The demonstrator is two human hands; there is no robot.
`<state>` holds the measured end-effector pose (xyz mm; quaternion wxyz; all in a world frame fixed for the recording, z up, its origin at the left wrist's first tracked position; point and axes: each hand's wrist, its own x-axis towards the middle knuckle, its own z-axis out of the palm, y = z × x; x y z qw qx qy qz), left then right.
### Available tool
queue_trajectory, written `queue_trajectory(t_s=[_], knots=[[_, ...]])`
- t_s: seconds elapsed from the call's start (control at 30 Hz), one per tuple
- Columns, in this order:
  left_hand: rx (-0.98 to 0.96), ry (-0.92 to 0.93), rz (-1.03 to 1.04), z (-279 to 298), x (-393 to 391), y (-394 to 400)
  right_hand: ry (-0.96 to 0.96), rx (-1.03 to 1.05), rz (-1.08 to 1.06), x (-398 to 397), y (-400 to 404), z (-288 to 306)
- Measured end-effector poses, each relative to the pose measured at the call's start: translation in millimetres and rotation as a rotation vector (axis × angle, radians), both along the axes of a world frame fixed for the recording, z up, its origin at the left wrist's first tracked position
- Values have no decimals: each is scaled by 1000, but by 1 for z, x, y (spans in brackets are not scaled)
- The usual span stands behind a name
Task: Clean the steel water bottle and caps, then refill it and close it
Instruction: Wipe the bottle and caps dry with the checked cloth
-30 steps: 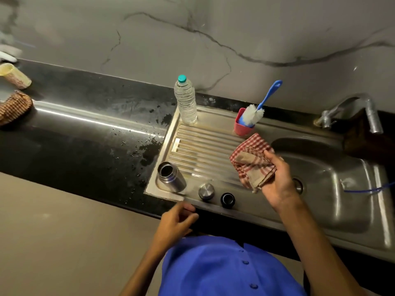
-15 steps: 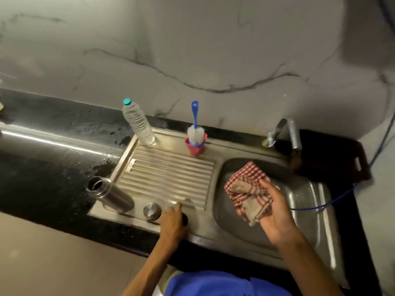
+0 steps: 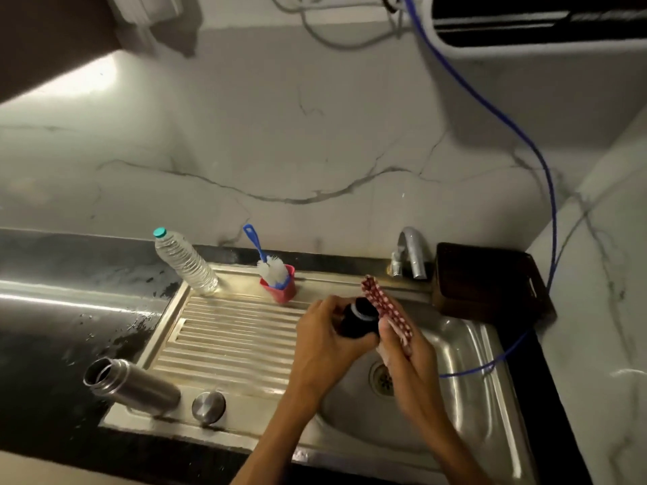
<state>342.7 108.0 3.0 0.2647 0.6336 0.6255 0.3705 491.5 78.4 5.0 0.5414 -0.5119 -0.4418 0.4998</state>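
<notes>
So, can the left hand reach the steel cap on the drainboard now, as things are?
Probably not at once. The way to the steel cap is free, but the left hand is occupied, holding the black cap while the right hand presses the checked cloth to it.

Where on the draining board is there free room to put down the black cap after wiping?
The ribbed middle of the draining board is bare, between the plastic bottle and brush cup at the back and the steel bottle and steel cap at the front. The front edge is crowded. Both hands hold the black cap and cloth over the basin.
</notes>
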Motion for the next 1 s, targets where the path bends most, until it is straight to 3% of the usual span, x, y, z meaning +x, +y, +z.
queue_trajectory(t_s=[0.1, 0.17, 0.3, 0.47, 0.53, 0.6, 0.7, 0.83, 1.0], knots=[[-30, -52, 90, 8, -20, 8, 72, -65, -146, 16, 5, -4], [-37, 10, 92, 7, -28, 15, 152, -173, -203, 23, 6, -12], [-30, 149, -170, 1, 4, 3, 281, -171, -144, 17, 6, -13], [-105, 241, -462, -6, 17, -15, 317, -204, -269, 19, 16, -17], [-145, 194, -436, -6, 8, -14, 421, -250, -310, 21, 19, -22], [-168, 116, -275, -6, -2, -9, 461, -242, -298, 23, 20, -21], [-135, 57, -115, -2, -8, -1, 278, -124, -197, 18, 10, -20], [-120, -75, -176, 6, 6, -11, -102, 147, 60, -2, -3, -30], [-192, -290, -232, 4, 6, -17, -520, 228, 24, 6, 13, -25]])
